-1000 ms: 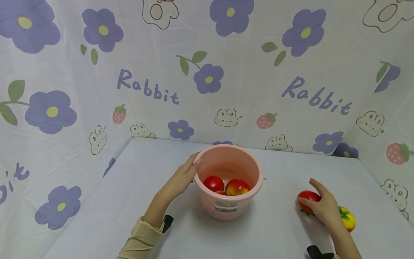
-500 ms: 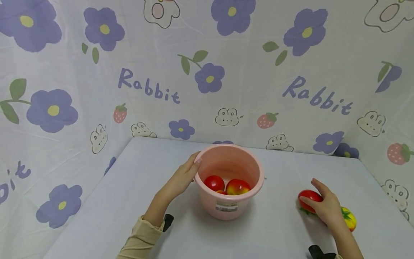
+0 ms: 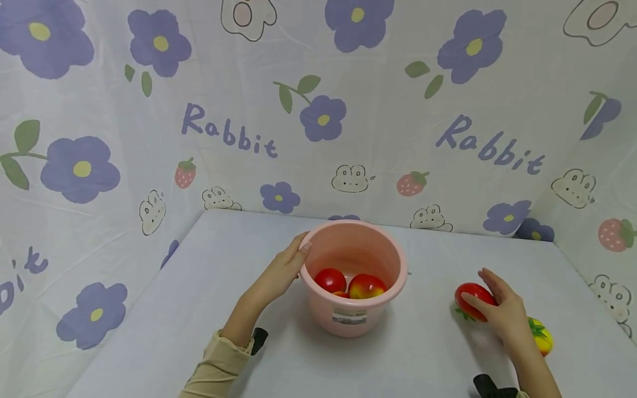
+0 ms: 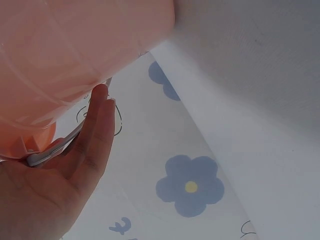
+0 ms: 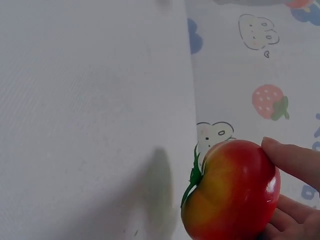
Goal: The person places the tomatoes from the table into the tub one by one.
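Note:
A pink plastic bucket (image 3: 354,320) stands mid-table with red tomatoes (image 3: 330,279) (image 3: 366,286) inside. My left hand (image 3: 278,276) rests flat against its left wall, thumb near the rim. The left wrist view shows that palm (image 4: 75,170) pressed on the bucket's wall (image 4: 75,50), fingers straight. To the right, my right hand (image 3: 505,315) grips a red tomato (image 3: 471,298) with a green stem. The right wrist view shows this tomato (image 5: 232,192) held just above the table, fingertips (image 5: 295,160) curled round it.
A yellow-red tomato (image 3: 542,337) lies on the table just behind my right hand. The grey tabletop (image 3: 199,309) is walled on three sides by flower-print cloth (image 3: 318,121). A label (image 3: 348,316) is stuck on the bucket's front.
My right hand has raised the red tomato slightly off the table and drawn it a little left. The left hand and the bucket have stayed put.

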